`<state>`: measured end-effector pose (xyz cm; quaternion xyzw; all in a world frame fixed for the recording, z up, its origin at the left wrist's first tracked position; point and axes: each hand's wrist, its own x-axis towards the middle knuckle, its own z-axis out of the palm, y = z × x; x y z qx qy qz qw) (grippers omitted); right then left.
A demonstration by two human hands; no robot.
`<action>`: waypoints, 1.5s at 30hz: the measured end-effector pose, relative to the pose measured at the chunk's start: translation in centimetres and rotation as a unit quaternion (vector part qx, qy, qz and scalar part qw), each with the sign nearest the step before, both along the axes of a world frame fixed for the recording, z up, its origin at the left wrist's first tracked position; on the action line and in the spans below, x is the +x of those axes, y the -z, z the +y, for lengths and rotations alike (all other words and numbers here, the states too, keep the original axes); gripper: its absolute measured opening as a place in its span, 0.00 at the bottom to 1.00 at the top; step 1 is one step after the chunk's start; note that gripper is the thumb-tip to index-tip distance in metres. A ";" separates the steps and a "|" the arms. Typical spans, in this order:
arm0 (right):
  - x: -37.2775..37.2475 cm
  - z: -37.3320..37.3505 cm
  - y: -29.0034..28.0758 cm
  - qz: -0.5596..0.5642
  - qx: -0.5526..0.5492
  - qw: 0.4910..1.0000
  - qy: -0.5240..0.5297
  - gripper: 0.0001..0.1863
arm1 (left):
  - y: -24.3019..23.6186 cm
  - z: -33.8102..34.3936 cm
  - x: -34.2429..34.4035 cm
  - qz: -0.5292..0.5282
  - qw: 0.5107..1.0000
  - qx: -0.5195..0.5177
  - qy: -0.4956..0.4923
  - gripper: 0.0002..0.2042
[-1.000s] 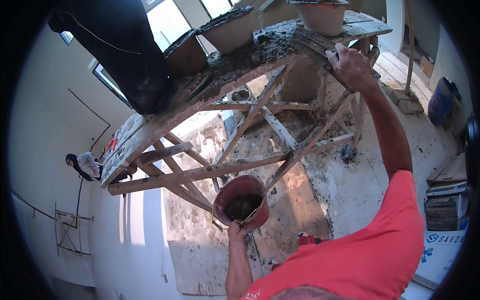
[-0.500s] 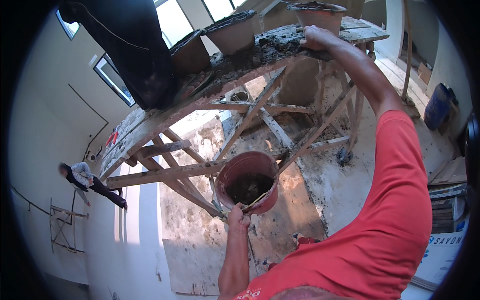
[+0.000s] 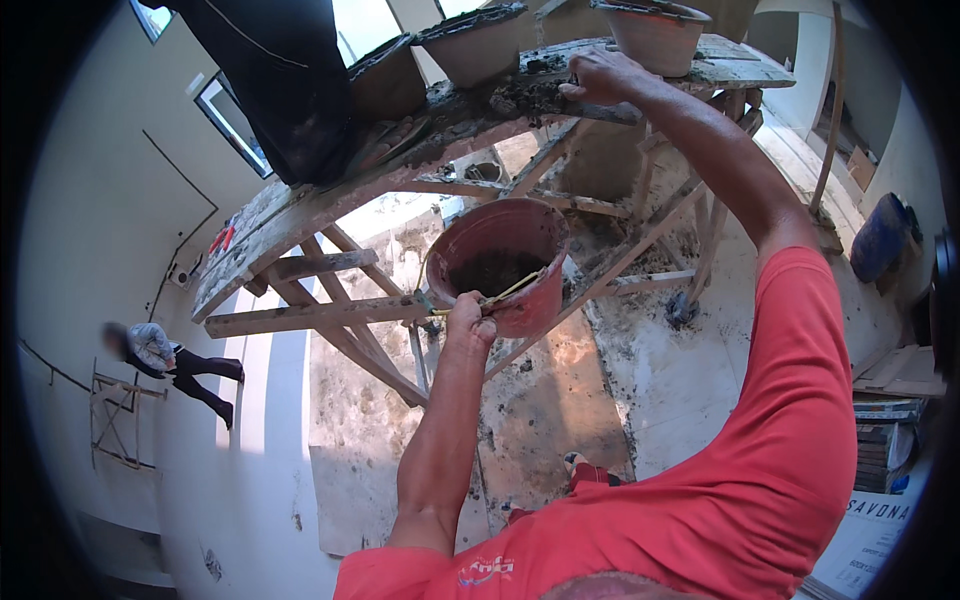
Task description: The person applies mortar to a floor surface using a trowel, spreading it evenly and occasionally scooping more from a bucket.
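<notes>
My left hand (image 3: 470, 322) is closed round the thin yellowish handle of a reddish bucket (image 3: 545, 305). The bucket hangs in front of the scaffold, with dark wet mortar (image 3: 495, 270) inside. Up at the scaffold's plank platform (image 3: 480, 140), my right hand (image 3: 605, 78) has its fingers curled at the mortar-smeared plank edge; the fingertips are partly hidden. Just beyond that hand stands a pale bucket (image 3: 660, 42) with a dirty rim. Further left on the planks are another pale bucket (image 3: 472, 48) and a darker bucket (image 3: 388, 82).
A person in dark trousers (image 3: 270, 80) stands on the platform at the left. Wooden braces (image 3: 320, 315) cross below it. Another person (image 3: 165, 360) stands far left. A blue drum (image 3: 880, 238) and stacked boxes (image 3: 885, 450) are on the right.
The bucket in my left hand has risen and moved slightly right, toward the platform. My right hand has shifted left along the plank, away from the pale bucket.
</notes>
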<state>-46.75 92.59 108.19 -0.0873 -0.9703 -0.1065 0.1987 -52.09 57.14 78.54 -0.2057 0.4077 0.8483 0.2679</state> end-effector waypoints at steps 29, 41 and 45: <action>-6.2 -1.3 -0.8 0.015 -0.021 0.999 0.031 0.28 | 0.9 -3.8 -0.8 0.009 0.997 0.022 -0.073 0.14; -4.4 -3.8 0.2 0.019 -0.010 0.993 -0.113 0.28 | -3.2 -4.4 -4.6 0.043 0.998 -0.001 -0.053 0.11; -1.6 -6.9 0.4 0.002 -0.008 0.998 -0.070 0.26 | -3.7 -3.6 -4.8 0.062 0.994 0.008 -0.095 0.09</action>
